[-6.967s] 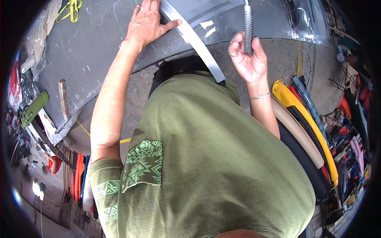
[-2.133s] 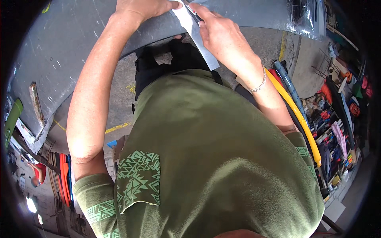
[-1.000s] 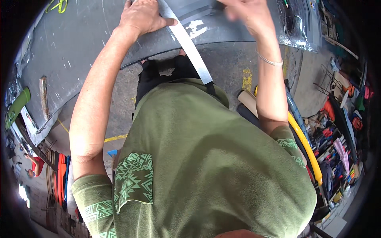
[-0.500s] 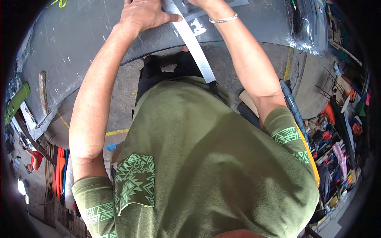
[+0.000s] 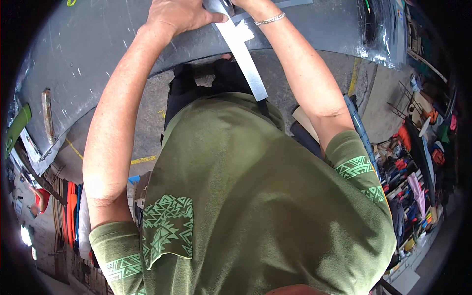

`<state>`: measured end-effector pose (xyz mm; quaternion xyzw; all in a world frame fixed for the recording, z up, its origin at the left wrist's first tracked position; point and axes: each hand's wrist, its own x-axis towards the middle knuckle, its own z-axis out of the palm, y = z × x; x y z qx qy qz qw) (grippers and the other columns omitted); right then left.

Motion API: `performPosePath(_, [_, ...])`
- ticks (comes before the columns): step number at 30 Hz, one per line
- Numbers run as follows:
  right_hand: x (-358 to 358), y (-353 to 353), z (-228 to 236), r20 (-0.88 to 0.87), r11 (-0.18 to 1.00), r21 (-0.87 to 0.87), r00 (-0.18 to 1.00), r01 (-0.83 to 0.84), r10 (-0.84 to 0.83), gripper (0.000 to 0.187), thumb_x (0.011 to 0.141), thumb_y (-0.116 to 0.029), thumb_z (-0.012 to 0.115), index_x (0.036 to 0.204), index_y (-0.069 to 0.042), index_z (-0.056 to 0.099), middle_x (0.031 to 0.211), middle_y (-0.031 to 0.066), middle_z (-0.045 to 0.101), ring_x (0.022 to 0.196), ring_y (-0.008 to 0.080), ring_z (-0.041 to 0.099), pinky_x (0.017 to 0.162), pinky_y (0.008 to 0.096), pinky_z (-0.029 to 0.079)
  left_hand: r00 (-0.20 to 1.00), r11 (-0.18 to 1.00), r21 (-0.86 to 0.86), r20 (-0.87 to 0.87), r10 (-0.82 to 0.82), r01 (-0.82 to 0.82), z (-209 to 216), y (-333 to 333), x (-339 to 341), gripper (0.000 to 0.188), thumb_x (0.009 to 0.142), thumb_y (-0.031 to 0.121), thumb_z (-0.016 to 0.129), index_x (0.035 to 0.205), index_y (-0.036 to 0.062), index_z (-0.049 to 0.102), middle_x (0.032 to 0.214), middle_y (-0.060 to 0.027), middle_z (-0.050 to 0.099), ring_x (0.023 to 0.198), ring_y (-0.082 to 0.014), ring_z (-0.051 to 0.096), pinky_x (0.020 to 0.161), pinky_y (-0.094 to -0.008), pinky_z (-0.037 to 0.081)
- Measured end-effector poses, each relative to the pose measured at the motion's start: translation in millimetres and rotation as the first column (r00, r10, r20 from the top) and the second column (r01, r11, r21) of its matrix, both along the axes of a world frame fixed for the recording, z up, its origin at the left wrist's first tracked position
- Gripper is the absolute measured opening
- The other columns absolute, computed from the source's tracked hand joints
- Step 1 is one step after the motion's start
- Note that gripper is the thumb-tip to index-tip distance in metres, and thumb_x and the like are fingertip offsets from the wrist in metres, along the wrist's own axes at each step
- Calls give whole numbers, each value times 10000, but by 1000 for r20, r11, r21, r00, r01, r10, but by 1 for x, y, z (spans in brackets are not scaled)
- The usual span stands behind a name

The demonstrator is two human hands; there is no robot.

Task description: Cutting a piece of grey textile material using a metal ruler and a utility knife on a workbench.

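A long silver metal ruler (image 5: 249, 73) slants across the near edge of the dark grey table (image 5: 108, 54), its lower end hanging over toward my shirt. My left hand (image 5: 183, 14) presses on it from the left, thumb stretched across the strip; the other fingertips are cut off by the top edge. Just right of the ruler, my right hand (image 5: 250, 5) shows only its heel and wrist, with a bracelet. A small dark, metallic piece (image 5: 227, 7) sits beside that hand, against the ruler. What the piece is remains hidden.
A thin grey strip (image 5: 295, 3) lies on the tabletop, with a green pencil (image 5: 367, 6) and clear plastic sheeting (image 5: 386, 44) at the right. A worn stick (image 5: 47, 115) rests at the left. Heaped cloth and goods (image 5: 415, 191) stand to the right.
My right hand and wrist have shifted slightly left and up, toward the ruler. The small metallic piece beside it shows more. My left hand and the ruler stay nearly in place.
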<state>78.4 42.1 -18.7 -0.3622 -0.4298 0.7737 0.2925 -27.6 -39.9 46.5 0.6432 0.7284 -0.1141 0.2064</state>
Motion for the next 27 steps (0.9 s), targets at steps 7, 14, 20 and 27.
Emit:
performPosePath(7, [1,-3,3,21,999,39,1000,-7,6,617,1072,-605,382,764,-97,550,504,-2,432,368,124,390,358,273,323,872,985,172,483,-83,-2,-6,-7,-8,1234,724,581,832,1585,-44,205,1660,-294,219,1566,-405,207,1240,-570,278])
performPosePath(14, [0,-4,6,4,999,25,1000,29,-29,602,1073,-596,383,778,-98,548,516,2,440,375,122,389,361,277,317,1000,998,56,-9,-24,24,-3,-4,-2,1229,725,580,831,1584,-43,210,1655,-297,227,1562,-411,217,1238,-571,284])
performPosePath(20, [2,-5,10,6,998,36,999,45,-45,600,1073,-591,386,772,-95,538,515,1,436,382,124,392,367,277,315,1000,997,72,14,-18,17,1,-3,-2,1218,734,567,828,1586,-43,209,1659,-294,221,1563,-407,213,1243,-565,277])
performPosePath(27, [-16,-14,74,511,994,-6,855,110,-91,459,1083,-393,471,1199,26,620,688,98,591,474,223,530,434,342,445,1000,1000,1,-11,1,-1,2,-4,-1,1204,751,569,812,1589,-43,201,1669,-283,204,1570,-398,194,1252,-556,260])
